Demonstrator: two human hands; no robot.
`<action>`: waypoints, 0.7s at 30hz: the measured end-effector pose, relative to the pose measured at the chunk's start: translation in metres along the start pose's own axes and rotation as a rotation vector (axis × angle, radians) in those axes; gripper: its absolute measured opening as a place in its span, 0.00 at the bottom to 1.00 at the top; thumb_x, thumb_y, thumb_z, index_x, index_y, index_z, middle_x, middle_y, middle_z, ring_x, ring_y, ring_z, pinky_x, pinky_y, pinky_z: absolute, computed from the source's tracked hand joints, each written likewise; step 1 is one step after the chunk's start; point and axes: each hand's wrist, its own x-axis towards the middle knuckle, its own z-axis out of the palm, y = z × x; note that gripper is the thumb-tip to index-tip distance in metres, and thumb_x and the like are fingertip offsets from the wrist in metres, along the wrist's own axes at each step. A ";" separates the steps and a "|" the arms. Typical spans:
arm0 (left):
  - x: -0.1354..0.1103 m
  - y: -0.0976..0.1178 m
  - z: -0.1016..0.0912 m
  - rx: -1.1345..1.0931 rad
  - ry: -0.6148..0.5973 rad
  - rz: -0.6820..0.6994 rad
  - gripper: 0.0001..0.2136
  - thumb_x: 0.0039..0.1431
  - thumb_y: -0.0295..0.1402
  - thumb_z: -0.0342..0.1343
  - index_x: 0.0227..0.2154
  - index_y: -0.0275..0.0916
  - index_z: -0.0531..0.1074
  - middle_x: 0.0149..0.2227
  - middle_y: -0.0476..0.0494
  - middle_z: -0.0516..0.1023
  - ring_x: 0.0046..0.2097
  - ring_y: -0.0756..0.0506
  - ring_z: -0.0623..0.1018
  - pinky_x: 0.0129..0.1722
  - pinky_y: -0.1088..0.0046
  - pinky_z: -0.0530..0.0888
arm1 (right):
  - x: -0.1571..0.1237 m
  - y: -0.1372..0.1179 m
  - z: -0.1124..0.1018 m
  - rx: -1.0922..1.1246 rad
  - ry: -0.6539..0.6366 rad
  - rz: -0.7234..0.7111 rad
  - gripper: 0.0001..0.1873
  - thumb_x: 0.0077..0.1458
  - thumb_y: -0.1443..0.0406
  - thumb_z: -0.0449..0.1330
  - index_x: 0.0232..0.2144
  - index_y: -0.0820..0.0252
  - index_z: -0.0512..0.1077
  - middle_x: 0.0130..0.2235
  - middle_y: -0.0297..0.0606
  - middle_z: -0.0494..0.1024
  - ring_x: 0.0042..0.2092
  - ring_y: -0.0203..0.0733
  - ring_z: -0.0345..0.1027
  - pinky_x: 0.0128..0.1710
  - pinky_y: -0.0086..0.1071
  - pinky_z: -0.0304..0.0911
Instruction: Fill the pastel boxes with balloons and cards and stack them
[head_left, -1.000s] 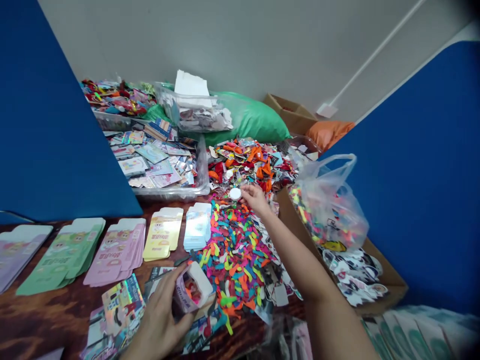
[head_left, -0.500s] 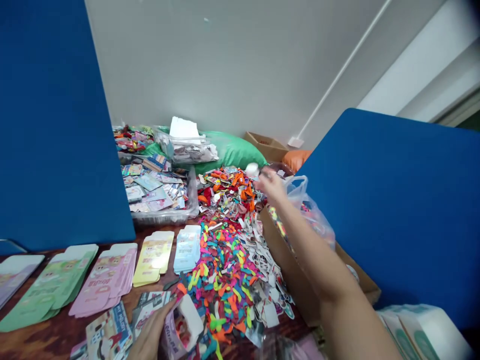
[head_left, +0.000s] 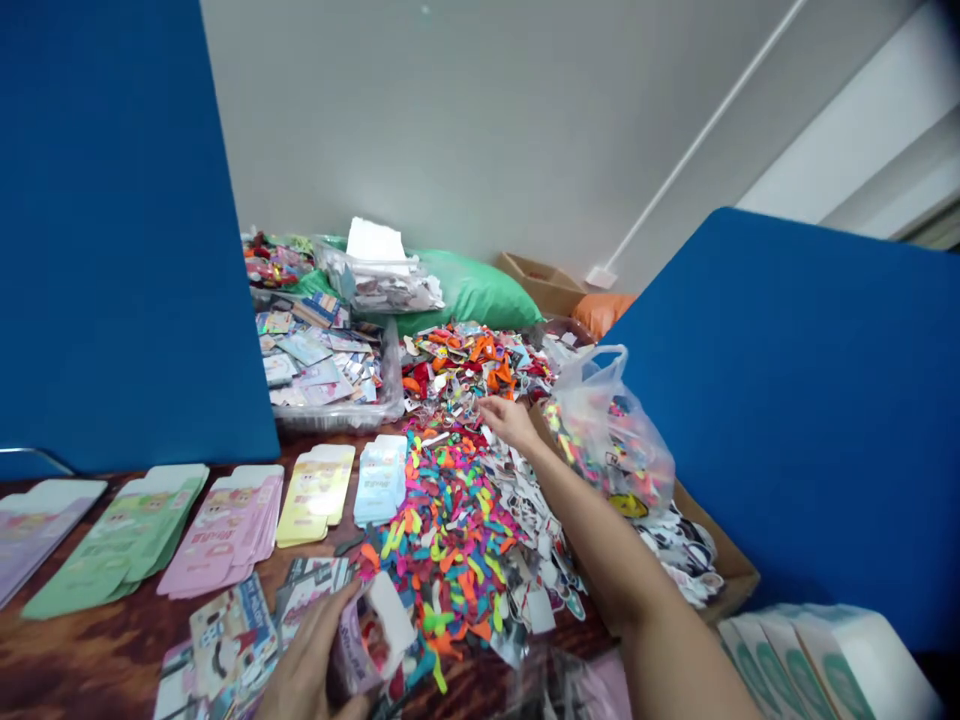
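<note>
Your left hand [head_left: 307,675] wraps around an open pink carton [head_left: 367,640] beside the heap of balloons [head_left: 450,540], while your right hand [head_left: 510,420], fingers bunched, sits over the heap's far end, and I can't tell whether it pinches anything.

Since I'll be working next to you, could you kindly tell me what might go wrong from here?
The open carton tilts in your left hand, so its contents could spill. Your right hand reaches low over the loose balloons, and your arm might drag them into the paper cut-outs, mixing the piles.
</note>
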 end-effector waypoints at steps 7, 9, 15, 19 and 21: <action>0.002 0.002 0.001 0.070 0.046 -0.027 0.36 0.47 0.29 0.56 0.62 0.41 0.57 0.55 0.40 0.75 0.53 0.38 0.78 0.50 0.65 0.78 | 0.031 0.022 0.012 -0.178 0.031 0.137 0.12 0.57 0.63 0.57 0.41 0.55 0.77 0.38 0.38 0.81 0.40 0.45 0.74 0.42 0.32 0.63; 0.003 0.002 0.004 0.076 0.061 -0.035 0.36 0.47 0.29 0.57 0.61 0.41 0.57 0.54 0.40 0.76 0.52 0.38 0.78 0.49 0.65 0.78 | 0.036 0.021 0.027 -0.208 0.007 0.146 0.14 0.56 0.63 0.59 0.45 0.53 0.76 0.39 0.38 0.81 0.41 0.45 0.74 0.42 0.32 0.63; 0.015 0.007 -0.003 0.073 0.029 -0.048 0.36 0.46 0.27 0.56 0.62 0.42 0.56 0.55 0.40 0.75 0.53 0.40 0.78 0.49 0.67 0.78 | 0.054 0.016 0.059 -0.215 -0.004 0.219 0.17 0.52 0.64 0.63 0.46 0.53 0.74 0.40 0.43 0.80 0.43 0.46 0.74 0.41 0.33 0.62; 0.015 0.006 -0.004 0.041 0.030 -0.070 0.38 0.44 0.26 0.56 0.62 0.43 0.55 0.55 0.40 0.75 0.53 0.39 0.78 0.50 0.65 0.78 | 0.060 0.018 0.053 -0.119 -0.050 0.224 0.06 0.53 0.64 0.61 0.35 0.58 0.75 0.35 0.43 0.80 0.39 0.45 0.74 0.36 0.31 0.63; 0.012 0.004 -0.002 0.028 0.033 -0.086 0.39 0.43 0.26 0.57 0.62 0.44 0.55 0.55 0.40 0.75 0.52 0.38 0.78 0.50 0.65 0.78 | 0.057 0.018 0.046 -0.030 -0.104 0.184 0.07 0.55 0.62 0.59 0.34 0.58 0.74 0.33 0.39 0.80 0.34 0.41 0.74 0.32 0.29 0.63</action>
